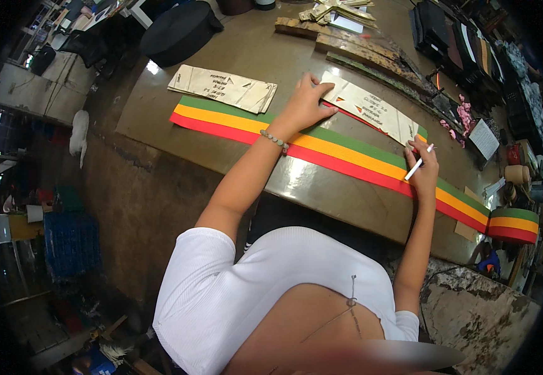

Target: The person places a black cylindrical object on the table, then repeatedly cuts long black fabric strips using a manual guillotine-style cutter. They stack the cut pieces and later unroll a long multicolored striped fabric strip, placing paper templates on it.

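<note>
A long strip of green, yellow and red striped webbing (346, 153) runs across the table. Beyond it lies a cream pattern piece (371, 106) with handwriting and small cut-outs, over another striped strip (422, 133) that peeks out at its edges. My left hand (306, 107) grips the pattern's left end between thumb and fingers. In my right hand (424, 167) is a slim white pen (418, 164), while the fingertips touch the pattern's right end. A second handwritten cream pattern (224, 89) rests at the left, beside the long strip's far edge.
The webbing's roll (513, 225) stands at the table's right end. Worn wooden bars (359, 47) lie across the far side, near a pile of cream patterns (334, 11). A round black object (181, 31) sits at the far left. Pink flower-like bits (465, 112) lie at the right.
</note>
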